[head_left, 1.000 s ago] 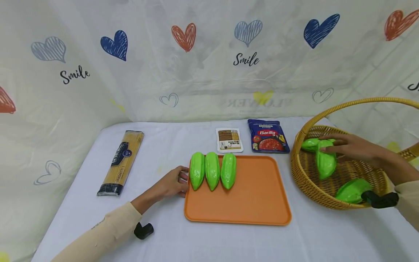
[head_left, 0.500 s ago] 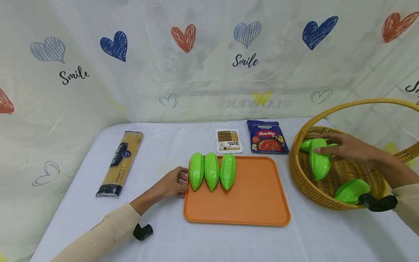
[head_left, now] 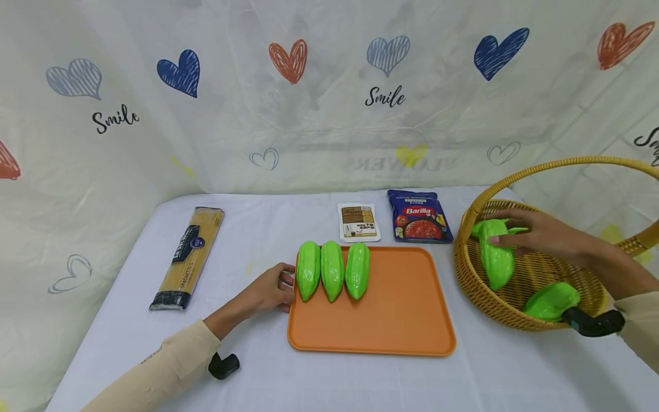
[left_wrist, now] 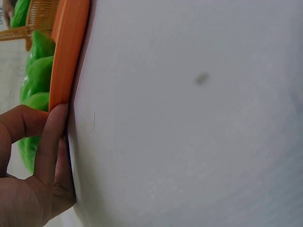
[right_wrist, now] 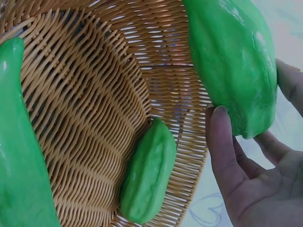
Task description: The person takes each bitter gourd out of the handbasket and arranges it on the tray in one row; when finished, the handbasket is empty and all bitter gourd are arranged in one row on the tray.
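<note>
I see three green veggies (head_left: 332,272) lying side by side on the orange tray (head_left: 391,323), so I'd guess the job is about half done. My right hand (head_left: 535,236) has its thumb and fingers pinched around a fourth veggie (head_left: 497,263) over the basket (head_left: 476,296), and two more veggies (head_left: 551,301) in there look left to do. My left hand (head_left: 272,289) pinches the tray's left edge.

Has a pale backdrop (head_left: 319,120) behind, printed with blue, red and yellow hearts (head_left: 288,62); includes a white-clothed table (head_left: 298,383) below.
</note>
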### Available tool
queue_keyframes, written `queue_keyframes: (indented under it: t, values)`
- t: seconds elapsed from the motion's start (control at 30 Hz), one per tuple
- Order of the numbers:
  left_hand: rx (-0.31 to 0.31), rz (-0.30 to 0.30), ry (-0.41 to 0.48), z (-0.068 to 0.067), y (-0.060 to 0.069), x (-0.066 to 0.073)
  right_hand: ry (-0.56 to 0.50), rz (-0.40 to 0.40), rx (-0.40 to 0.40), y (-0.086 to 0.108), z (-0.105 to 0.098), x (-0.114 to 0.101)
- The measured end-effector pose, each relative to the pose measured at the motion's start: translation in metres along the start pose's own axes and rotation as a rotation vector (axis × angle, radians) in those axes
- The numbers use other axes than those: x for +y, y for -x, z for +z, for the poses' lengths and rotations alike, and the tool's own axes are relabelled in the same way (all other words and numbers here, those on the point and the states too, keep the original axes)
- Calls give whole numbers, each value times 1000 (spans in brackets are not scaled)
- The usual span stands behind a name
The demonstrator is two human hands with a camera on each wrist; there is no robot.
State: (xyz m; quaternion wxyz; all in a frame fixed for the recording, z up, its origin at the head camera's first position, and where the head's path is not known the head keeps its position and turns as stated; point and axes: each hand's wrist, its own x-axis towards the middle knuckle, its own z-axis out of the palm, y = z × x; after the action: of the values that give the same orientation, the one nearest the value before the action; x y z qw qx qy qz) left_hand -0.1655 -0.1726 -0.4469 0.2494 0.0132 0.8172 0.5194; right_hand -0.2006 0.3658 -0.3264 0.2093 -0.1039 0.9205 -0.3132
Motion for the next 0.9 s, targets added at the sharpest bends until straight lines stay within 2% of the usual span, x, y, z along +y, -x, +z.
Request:
queue_keyframes:
  t: [0.5,0.9]
  values:
    - [-6,15,10,0,0,-1,-36,-52,-3,6,0,-9]
    - [0,8,-3,0,-1,0,-33,-89,-23,10,7,-17]
